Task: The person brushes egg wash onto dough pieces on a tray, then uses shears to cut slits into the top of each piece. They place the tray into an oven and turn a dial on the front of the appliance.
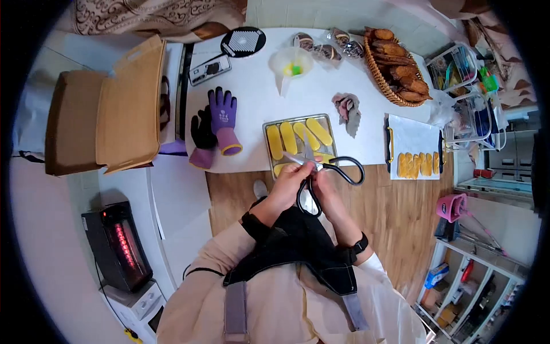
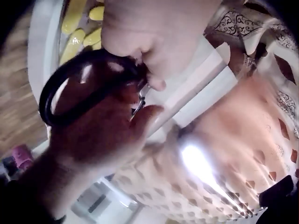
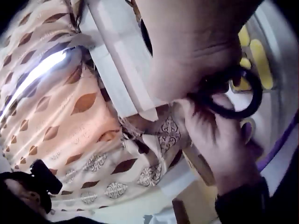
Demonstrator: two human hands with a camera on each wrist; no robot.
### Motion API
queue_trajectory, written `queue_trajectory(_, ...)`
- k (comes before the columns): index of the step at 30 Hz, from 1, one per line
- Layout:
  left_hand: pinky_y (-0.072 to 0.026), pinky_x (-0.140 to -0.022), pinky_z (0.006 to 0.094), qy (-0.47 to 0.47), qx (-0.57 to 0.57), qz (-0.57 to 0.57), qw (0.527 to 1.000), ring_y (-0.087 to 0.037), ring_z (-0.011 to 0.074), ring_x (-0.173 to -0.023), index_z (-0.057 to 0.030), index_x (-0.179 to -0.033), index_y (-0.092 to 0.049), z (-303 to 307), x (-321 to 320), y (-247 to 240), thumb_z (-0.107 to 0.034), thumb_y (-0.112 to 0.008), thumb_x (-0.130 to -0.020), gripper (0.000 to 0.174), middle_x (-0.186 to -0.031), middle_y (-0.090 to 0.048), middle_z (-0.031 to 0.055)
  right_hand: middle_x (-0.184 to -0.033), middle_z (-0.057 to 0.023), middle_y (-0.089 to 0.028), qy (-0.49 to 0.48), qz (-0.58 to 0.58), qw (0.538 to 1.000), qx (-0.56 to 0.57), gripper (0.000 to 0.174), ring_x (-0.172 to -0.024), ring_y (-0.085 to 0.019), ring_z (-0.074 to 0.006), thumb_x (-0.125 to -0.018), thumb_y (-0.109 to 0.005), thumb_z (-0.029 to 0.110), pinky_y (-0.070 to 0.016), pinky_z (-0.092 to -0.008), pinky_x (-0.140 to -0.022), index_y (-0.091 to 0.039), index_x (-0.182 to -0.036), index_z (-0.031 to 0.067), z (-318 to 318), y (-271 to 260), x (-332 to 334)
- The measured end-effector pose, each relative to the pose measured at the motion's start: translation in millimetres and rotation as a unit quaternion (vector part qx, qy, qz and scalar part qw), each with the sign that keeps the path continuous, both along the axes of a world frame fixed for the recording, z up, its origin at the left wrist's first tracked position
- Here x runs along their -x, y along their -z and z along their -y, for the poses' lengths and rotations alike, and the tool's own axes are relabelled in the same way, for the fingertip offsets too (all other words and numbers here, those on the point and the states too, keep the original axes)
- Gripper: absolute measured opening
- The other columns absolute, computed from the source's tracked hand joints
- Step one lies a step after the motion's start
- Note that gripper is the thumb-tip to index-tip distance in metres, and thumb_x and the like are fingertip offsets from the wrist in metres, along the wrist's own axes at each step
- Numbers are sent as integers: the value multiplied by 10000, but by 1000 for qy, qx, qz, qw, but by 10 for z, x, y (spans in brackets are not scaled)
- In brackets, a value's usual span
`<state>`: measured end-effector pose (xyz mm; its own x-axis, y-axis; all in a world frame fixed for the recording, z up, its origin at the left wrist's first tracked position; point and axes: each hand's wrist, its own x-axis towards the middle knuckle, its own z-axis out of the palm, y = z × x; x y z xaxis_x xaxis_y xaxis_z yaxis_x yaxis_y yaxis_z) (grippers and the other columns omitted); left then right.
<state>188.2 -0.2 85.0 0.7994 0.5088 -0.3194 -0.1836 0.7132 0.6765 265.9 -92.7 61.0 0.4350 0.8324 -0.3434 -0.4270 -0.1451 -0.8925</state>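
Both hands meet at a pair of scissors (image 1: 348,171) with black looped handles, held in front of the body with blades spread apart. My left hand (image 1: 288,188) grips them around the pivot from the left. On the other side my right hand (image 1: 329,194) holds them close to the handles, its fingertips partly hidden. One black handle loop (image 2: 46,100) shows large in the left wrist view, and a loop (image 3: 256,95) also stands out in the right wrist view. Just beyond the scissors, a metal tray (image 1: 265,137) holds several long yellow pieces (image 1: 275,142); the blades overlap it in the head view.
Purple gloves (image 1: 222,112) lie left on the white table (image 1: 252,86). A crumpled cloth (image 1: 347,112), a wicker basket (image 1: 378,74) of brown pieces and a paper-lined tray (image 1: 415,135) with yellow slices are to the right. A glowing heater (image 1: 117,246) stands lower left.
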Motion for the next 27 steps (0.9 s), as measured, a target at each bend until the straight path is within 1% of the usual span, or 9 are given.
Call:
queue_trajectory(2, -437, -702, 214, 2, -1, 25, 1000, -542, 94, -830, -10, -1103, -526, -106, 38, 12, -215, -449, -907, 294, -983, -586, 32, -774, 15, -454, -16, 44, 992, 114, 475, -719, -406, -85, -921, -315, 419, -333, -218, -640, -487, -1100, 14, -186, -464, 5)
queue_trajectory(7, -443, -726, 245, 14, -167, -81, 982, -552, 120, -804, 13, -1051, -514, -378, 89, 37, -163, -430, -909, 241, -931, -595, 42, -661, 22, -434, 88, 144, 980, 103, 490, -569, -354, -63, -936, -277, 401, -279, -209, -490, -510, -1016, -23, -494, -420, 257)
queue_trajectory(9, -465, -584, 254, -68, -230, -123, 963, -579, 117, -681, 26, -962, -475, -435, 90, -38, -158, -505, -869, 208, -835, -615, 126, -667, 25, -433, 89, 150, 979, 101, 481, -569, -351, -59, -938, -279, 396, -277, -205, -490, -485, -1060, -21, -602, -458, 312)
queue_trajectory(12, -474, -506, 257, -35, -273, -161, 948, -592, 124, -636, 28, -961, -439, -578, 170, -186, -121, -526, -852, 204, -819, -618, 134, -704, 31, -454, 113, 113, 984, 75, 456, -590, -374, -52, -941, -288, 378, -307, -192, -511, -432, -1152, 0, -709, -355, 389)
queue_trajectory(13, -470, -654, 274, 10, -250, -195, 948, -581, 130, -752, 28, -941, -491, -654, 203, -297, -96, -556, -830, 179, -846, -617, 81, -719, 32, -467, 127, 108, 983, 75, 437, -605, -393, -51, -941, -294, 376, -327, -192, -527, -448, -1127, 12, -735, -354, 395)
queue_trajectory(18, -468, -654, 236, 73, -169, -166, 969, -576, 109, -759, 39, -956, -548, -620, 265, -6, -121, -586, -820, 213, -843, -620, 63, -798, -5, -513, 129, 42, 988, 73, 322, -680, -443, -50, -942, -328, 330, -377, -209, -563, -479, -973, 48, -750, -404, 322)
queue_trajectory(22, -428, -800, 250, 82, -207, -123, 967, -521, 111, -938, 32, -1052, -529, -499, 343, 179, -103, -532, -855, 239, -1004, -581, 74, -813, -31, -511, 195, 99, 976, 7, 284, -747, -498, -97, -947, -332, 275, -420, -234, -690, -457, -982, 22, -800, -227, 208)
queue_trajectory(25, -418, -807, 254, 24, -178, -129, 975, -512, 110, -939, 6, -1053, -529, -357, 528, 531, -96, -510, -863, 217, -1023, -568, 71, -758, -76, -566, 97, 218, 969, 60, 295, -639, -564, -136, -946, -316, 274, -449, -264, -545, -454, -925, 13, -752, -203, -194)
queue_trajectory(27, -415, -790, 254, -1, -262, -315, 912, -523, 129, -901, -22, -1067, -511, -403, 797, 839, -90, -486, -869, 211, -992, -560, 78, -597, -105, -556, -34, 357, 916, 180, 275, -492, -560, -200, -939, -334, 264, -434, -311, -445, -454, -880, 23, -802, -245, -454)
